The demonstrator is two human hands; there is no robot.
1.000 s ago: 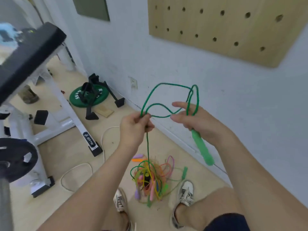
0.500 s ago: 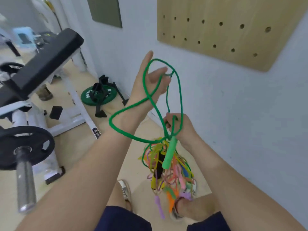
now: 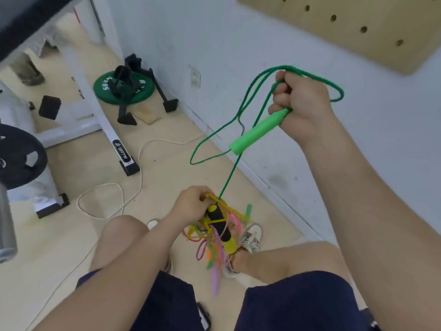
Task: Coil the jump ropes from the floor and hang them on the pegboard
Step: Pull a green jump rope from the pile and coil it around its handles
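Observation:
My right hand (image 3: 299,99) is raised near the wall, fist closed on loops of a green jump rope (image 3: 216,137) and the top of its light green handle (image 3: 256,132). From there a green strand runs down to a tangle of coloured jump ropes (image 3: 214,237). My left hand (image 3: 191,205) is low, fingers closed in the top of that tangle beside a black and yellow handle (image 3: 222,228). The wooden pegboard (image 3: 358,27) hangs on the wall at the upper right, with no pegs visible.
A white weight bench frame (image 3: 105,130) and a black barbell plate (image 3: 19,161) stand at the left. A green weight plate (image 3: 124,87) with black stands lies by the wall. A white cable (image 3: 124,192) loops over the floor. My knees and shoes are below.
My left hand has dropped from its raised position down into the tangle. My right hand has risen, carrying the green loops and handle. The view has tilted downward.

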